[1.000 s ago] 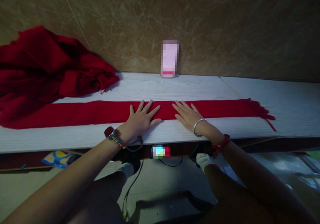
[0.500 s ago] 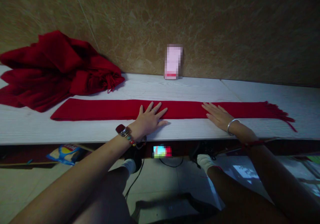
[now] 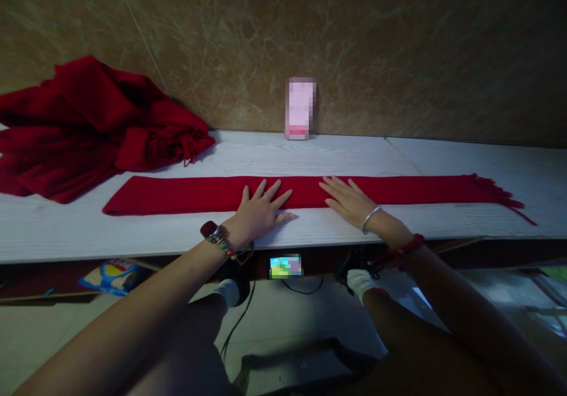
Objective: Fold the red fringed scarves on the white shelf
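A red scarf (image 3: 407, 190) lies flat in a long folded strip across the white wood-grain surface, its fringe at the right end. My left hand (image 3: 259, 212) rests on it left of the middle, fingers spread, with a ring, a watch and beads on that arm. To its right, my right hand (image 3: 349, 200) lies flat on the same strip, fingers stretched out, a silver bangle at the wrist. Neither hand grips the cloth. A heap of crumpled red fabric with fringe (image 3: 97, 130) sits at the back left, beyond both hands.
Against the brown marbled wall (image 3: 376, 59) stands a pink, blurred-out rectangular item (image 3: 300, 108). Below the front edge of the white surface (image 3: 57, 234) are a blue packet (image 3: 113, 276), a lit screen (image 3: 286, 266) and a dark cable (image 3: 239, 319). My feet are under the edge.
My right hand has slid left along the scarf, closer to my left hand. My left hand stays spread at nearly the same part. The scarf's folded left end appears slightly farther right.
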A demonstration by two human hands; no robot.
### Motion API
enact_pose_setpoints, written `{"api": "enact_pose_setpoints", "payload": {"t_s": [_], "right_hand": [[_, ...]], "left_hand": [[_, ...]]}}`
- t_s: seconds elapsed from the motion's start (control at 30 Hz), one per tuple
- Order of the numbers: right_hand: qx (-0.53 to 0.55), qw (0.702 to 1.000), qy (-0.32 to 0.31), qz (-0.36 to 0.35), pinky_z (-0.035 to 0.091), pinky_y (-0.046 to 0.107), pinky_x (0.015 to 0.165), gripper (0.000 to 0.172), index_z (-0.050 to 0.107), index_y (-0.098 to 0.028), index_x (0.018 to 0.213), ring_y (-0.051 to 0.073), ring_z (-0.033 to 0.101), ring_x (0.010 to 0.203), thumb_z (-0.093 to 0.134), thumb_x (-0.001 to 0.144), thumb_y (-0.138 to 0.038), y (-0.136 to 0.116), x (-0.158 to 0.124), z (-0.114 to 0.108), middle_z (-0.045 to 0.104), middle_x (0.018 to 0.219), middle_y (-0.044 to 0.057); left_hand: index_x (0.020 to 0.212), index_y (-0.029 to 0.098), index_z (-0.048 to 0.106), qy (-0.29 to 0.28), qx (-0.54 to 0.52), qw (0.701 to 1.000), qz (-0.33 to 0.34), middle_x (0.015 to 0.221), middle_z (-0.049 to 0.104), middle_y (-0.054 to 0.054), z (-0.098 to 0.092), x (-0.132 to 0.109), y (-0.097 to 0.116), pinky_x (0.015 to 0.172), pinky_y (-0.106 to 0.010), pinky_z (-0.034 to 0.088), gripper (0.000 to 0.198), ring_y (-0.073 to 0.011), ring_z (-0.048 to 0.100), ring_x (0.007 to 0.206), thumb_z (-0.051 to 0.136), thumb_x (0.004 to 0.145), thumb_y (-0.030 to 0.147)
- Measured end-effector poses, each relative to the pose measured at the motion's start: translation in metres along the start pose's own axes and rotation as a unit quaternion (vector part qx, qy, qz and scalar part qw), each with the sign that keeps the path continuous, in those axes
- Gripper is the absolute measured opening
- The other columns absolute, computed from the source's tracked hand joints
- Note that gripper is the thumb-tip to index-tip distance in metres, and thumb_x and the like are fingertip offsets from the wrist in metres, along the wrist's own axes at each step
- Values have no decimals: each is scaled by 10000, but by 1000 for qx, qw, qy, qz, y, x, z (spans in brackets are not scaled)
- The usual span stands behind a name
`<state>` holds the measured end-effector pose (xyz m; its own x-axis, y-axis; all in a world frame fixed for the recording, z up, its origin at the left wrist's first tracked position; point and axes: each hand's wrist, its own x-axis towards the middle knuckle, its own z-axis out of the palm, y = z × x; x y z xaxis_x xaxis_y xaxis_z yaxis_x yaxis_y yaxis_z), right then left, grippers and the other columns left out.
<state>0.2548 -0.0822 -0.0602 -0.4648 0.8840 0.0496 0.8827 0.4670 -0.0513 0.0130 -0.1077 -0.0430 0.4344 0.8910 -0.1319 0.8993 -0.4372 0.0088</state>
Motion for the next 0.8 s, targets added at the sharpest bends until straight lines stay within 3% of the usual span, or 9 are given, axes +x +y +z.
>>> {"api": "enact_pose_setpoints", "payload": {"t_s": [0.13,0.33,0.53,0.7,0.8], "right_hand": [[-17,1000,-21,-15,212,515,1104,516,350,-211,1419,239,230,1384,293,924,-344,-20,8,4,302,1502,60],[-23,999,1,-28,241,514,1097,512,354,-214,1417,245,271,1370,281,930,-356,-13,5,10,330,1489,56],[-2,1000,14,-16,294,494,1078,474,440,-233,1365,232,336,1342,299,934,-369,-15,8,7,411,1446,44],[2,1000,16,22,291,508,1073,437,550,-164,1269,254,417,1292,367,921,-355,-34,21,-3,513,1364,105],[19,998,57,-11,274,527,1074,444,515,-192,1303,251,399,1304,360,926,-369,-48,31,-2,481,1395,93]], "left_hand": [[1460,279,205,6,12,1000,-6,1542,144,-84,-1,-2,-2,1043,-641,212,628,-380,136,1388,245,917,592],[1462,290,182,-15,20,999,-38,1544,139,-80,-3,-4,-10,1019,-667,228,616,-377,124,1392,254,923,580],[1460,288,190,3,12,998,-57,1543,155,-73,1,-9,-25,1003,-676,249,601,-380,126,1391,256,931,565],[1462,260,198,12,21,998,-52,1542,148,-88,4,-10,-28,1026,-648,241,618,-380,136,1389,283,928,559],[1458,253,220,19,23,999,-43,1536,171,-93,5,-10,-30,1035,-630,242,614,-374,163,1385,297,928,553]]}}
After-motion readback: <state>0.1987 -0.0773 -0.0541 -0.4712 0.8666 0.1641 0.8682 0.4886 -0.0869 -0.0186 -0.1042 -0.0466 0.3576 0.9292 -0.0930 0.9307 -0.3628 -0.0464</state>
